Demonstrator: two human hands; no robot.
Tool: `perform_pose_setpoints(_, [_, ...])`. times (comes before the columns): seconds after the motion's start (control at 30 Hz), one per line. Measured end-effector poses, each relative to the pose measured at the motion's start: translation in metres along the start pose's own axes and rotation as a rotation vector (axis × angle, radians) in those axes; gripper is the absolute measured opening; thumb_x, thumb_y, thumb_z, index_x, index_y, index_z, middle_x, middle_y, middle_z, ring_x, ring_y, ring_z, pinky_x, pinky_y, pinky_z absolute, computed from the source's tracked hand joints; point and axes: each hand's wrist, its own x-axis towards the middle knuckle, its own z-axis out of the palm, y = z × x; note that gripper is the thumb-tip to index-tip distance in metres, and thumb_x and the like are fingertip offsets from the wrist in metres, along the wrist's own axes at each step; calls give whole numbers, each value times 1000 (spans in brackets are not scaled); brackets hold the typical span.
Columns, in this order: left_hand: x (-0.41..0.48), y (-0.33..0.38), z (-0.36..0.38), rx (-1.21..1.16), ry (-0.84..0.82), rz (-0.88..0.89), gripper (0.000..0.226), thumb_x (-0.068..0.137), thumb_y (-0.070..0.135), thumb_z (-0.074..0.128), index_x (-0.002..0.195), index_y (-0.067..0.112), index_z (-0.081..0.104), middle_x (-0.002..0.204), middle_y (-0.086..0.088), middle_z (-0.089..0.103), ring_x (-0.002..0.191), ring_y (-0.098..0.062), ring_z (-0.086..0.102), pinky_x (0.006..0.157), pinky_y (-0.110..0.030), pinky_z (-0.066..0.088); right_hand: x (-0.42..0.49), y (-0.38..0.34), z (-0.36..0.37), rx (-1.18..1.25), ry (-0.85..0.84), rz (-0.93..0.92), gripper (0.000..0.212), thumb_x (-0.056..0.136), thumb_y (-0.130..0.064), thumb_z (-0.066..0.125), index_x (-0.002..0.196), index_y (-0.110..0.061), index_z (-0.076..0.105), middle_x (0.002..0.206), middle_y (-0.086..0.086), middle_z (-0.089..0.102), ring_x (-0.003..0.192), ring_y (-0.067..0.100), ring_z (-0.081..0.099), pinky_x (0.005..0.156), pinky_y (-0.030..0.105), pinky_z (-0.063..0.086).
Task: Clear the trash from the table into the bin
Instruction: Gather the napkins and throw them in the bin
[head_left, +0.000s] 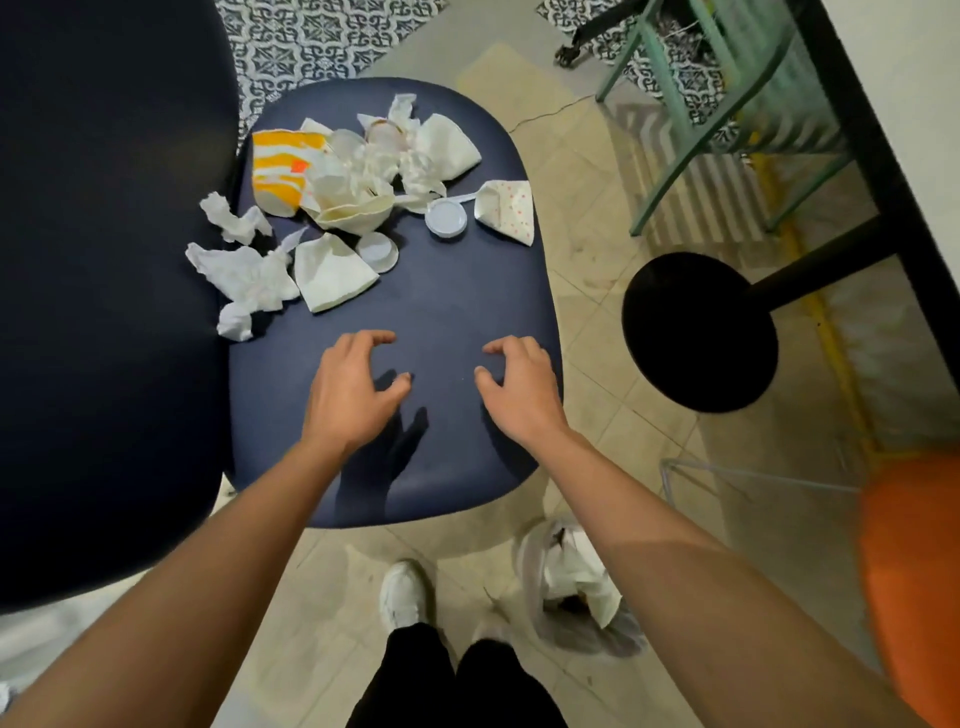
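Both hands hovered over the near, bare part of the dark blue tabletop (447, 312), palms down, fingers curled and spread, nothing in either grip. The left hand (349, 387) and the right hand (519, 387) were near each other but apart, their shadows falling on the surface below. The trash lay heaped at the far left end of the tabletop, well away from the hands. In the heap sat an orange-and-white cup (280, 171) on its side, touching a crushed cream bowl (356, 213) and a tangle of clear plastic cups (358, 161). A folded white paper (447, 145) leaned at the far side. A round white lid (445, 218) lay just beside a dotted paper cone (509, 210) at the right of the pile. Nearer the hands lay a flattened paper (332, 273) with a small clear cup (378, 252) touching it. Crumpled napkins (244, 275) hung over the left edge. On the tiled floor beside the person's white shoe (402, 597), under the right forearm, sat a grey plastic bag (571, 587), open, with white paper already inside. A black round base (698, 332) stood on the floor to the right, and an orange seat (909, 587) showed at the right edge.
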Motion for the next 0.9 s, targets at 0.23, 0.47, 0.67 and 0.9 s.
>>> perform_pose_setpoints(0.23, [31, -28, -25, 124, 84, -106, 48, 84, 28, 63, 129, 18, 48, 130, -10, 49, 124, -30, 40, 101, -42, 36, 38, -35, 25, -17, -134, -47, 36, 91, -27, 54, 125, -16, 51, 130, 4, 46, 125, 22, 38, 107, 37, 34])
perform_pose_setpoints(0.47, [69, -44, -45, 246, 253, -244, 56, 82, 23, 62, 133, 15, 42, 138, -9, 42, 125, -33, 37, 101, -46, 33, 84, -70, 40, -96, -267, -150, 41, 91, -29, 55, 129, -16, 47, 133, 4, 43, 126, 21, 37, 108, 36, 32])
perform_pose_setpoints(0.67, [101, -61, -53, 255, 244, -376, 63, 84, 25, 63, 140, 25, 34, 152, -6, 23, 135, -33, 25, 104, -51, 29, 122, -102, 61, -168, -289, -269, 46, 90, -29, 56, 132, -15, 45, 135, 6, 42, 127, 24, 36, 106, 37, 31])
perform_pose_setpoints(0.9, [132, -87, -57, 181, 99, -393, 59, 91, 33, 53, 142, 41, 24, 154, -6, 10, 129, -36, 27, 98, -52, 36, 154, -139, 97, -187, -266, -371, 58, 86, -25, 60, 137, -10, 38, 145, 10, 33, 134, 27, 29, 110, 39, 30])
